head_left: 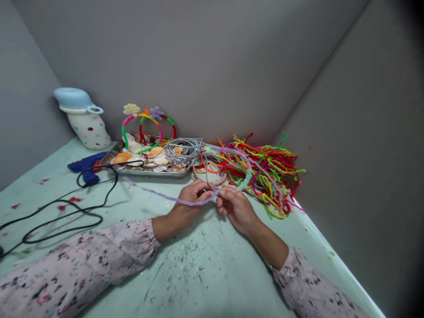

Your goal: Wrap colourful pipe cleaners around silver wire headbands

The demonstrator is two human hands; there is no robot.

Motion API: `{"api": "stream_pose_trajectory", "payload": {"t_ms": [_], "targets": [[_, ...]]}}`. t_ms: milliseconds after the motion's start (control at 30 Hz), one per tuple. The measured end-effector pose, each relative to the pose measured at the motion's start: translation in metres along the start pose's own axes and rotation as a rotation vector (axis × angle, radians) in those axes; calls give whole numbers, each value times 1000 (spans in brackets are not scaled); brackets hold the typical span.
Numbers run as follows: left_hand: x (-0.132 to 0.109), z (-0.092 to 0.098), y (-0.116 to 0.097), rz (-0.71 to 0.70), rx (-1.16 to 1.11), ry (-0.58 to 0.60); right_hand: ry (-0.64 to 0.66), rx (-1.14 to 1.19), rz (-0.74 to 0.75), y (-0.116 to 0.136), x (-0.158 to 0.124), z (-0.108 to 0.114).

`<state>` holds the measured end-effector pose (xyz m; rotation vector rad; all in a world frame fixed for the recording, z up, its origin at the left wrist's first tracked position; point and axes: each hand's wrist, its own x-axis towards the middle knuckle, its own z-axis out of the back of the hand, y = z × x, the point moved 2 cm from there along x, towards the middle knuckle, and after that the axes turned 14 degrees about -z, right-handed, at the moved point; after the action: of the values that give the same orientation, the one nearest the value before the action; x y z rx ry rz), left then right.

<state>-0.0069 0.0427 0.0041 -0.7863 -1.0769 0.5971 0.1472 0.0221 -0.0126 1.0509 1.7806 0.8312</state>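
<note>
A purple pipe cleaner (179,201) trails leftward over my left hand (190,201), its loose end above the table. Thumb and fingers of that hand are closed on the bare end of a thin wire hoop (247,170), which is partly wrapped in purple, pink and pale teal fuzz. My right hand (233,205) pinches the pipe cleaner where it meets the hoop, fingers curled. The fingertips of both hands nearly touch, and the exact contact there is partly hidden. Beyond the hands, the hoop stands up in front of loose grey wire rings (210,165).
A metal tray (159,173) holds fuzzy flower pieces, a coil of grey wire (185,152) and two decorated headbands (124,132). At right lies a tangled heap of pipe cleaners (265,168). A blue glue gun (88,164), its black cord (62,203) and a bottle (84,121) are left.
</note>
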Motion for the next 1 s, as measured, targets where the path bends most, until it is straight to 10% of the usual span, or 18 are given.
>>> {"api": "stream_pose_trajectory", "payload": {"t_ms": [1000], "targets": [[0,0,5,25,-38,-27,19,6,-4,-2,1,1]]}}
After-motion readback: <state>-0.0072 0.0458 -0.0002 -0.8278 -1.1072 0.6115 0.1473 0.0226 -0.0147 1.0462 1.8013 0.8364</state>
